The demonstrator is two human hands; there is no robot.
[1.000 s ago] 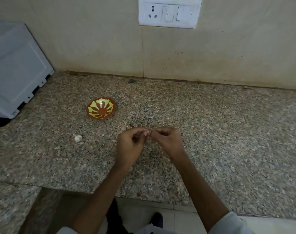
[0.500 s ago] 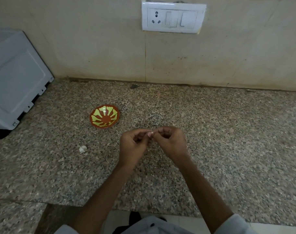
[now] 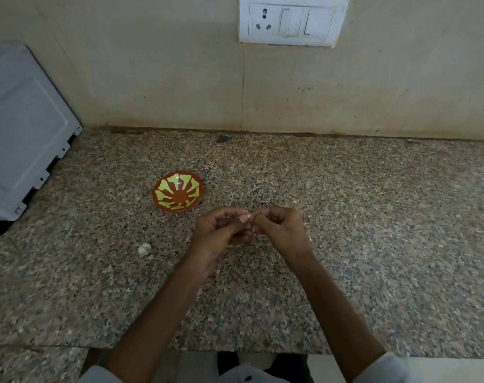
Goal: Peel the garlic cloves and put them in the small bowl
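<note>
Meeting just right of the bowl, left hand and right hand pinch a clove, nearly hidden by fingertips. Spare clove lies nearer, left of the bowl; broad table stretches rightward.

Dim, flat indoor light
Edges bow from the wide lens; slight sheen on the small bowl.

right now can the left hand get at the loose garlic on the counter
Probably yes: only bare counter lies between the left hand and the loose garlic, though it and the right hand pinch another clove.
</note>
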